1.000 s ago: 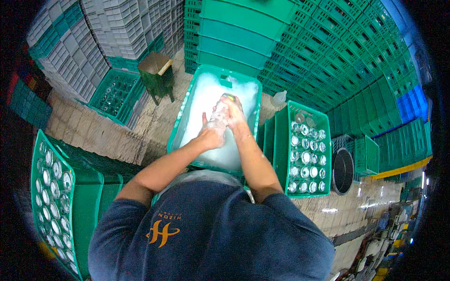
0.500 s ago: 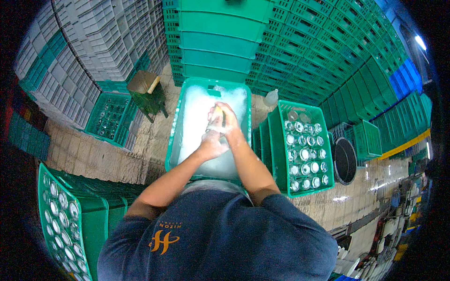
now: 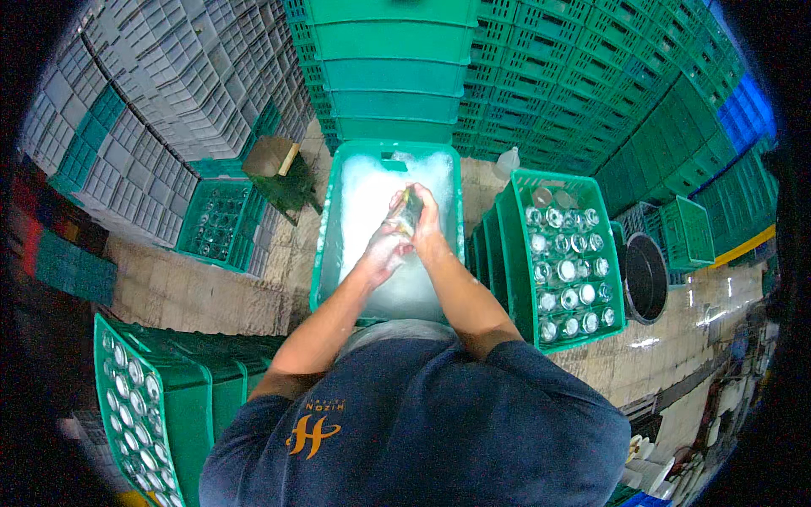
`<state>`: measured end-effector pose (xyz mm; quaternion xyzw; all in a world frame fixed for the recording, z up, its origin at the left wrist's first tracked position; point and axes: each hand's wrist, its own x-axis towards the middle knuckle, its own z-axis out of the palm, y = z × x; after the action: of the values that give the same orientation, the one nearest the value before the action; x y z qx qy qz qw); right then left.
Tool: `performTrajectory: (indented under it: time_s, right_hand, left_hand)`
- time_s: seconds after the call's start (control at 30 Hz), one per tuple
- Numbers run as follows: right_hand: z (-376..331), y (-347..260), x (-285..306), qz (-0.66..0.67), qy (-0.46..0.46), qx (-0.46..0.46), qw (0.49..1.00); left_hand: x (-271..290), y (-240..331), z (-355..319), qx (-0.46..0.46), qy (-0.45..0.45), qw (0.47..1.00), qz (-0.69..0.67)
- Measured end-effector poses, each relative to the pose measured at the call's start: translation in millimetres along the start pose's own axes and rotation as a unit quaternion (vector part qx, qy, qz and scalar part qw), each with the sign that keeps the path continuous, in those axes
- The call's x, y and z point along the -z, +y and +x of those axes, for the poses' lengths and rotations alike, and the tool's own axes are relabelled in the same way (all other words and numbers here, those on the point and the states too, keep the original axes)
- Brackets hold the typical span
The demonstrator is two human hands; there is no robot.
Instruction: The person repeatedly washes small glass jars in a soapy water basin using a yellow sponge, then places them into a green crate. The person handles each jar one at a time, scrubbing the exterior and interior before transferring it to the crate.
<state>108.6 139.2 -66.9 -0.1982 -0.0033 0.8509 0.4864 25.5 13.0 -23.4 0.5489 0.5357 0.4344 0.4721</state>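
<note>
Both my hands are together above a green tub (image 3: 318, 269) of white suds (image 3: 359, 190). Foam covers my left hand (image 3: 385, 252), which is closed around a wet, clear drinking glass (image 3: 405, 225), mostly hidden by fingers and suds. My right hand (image 3: 430, 221) grips a yellow-and-green scouring sponge (image 3: 413, 205) pressed against the glass; its dark green side faces up.
To the right, a green crate (image 3: 616, 313) on a stack holds rows of glasses. Another crate of glasses (image 3: 173, 397) stands at near left. A metal bin (image 3: 270, 158), a black bucket (image 3: 645, 279) and a plastic bottle (image 3: 507, 160) surround the tub. Stacked crates (image 3: 389, 84) rise behind.
The sponge has turned in my right hand, from its yellow side showing to its dark green side. Both hands stay together over the suds. The whole view has shifted slightly.
</note>
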Motion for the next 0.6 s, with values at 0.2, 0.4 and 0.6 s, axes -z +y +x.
performTrajectory:
  time_s: [0.2, 0.4, 0.6]
  right_hand:
    - [1.1, -9.8, -5.6, -0.134, 0.008, 0.013, 0.991]
    - [3.9, -19.7, -10.1, -0.250, -0.004, 0.048, 0.967]
    - [-1.9, -12.2, 7.0, -0.092, 0.031, -0.034, 0.995]
  left_hand:
    - [-9.4, 8.3, 5.8, 0.095, 0.001, 0.979, -0.179]
    - [-28.9, -6.7, -9.3, -0.147, 0.128, 0.842, 0.502]
    - [-34.5, -22.5, -7.0, -0.037, 0.126, 0.936, 0.326]
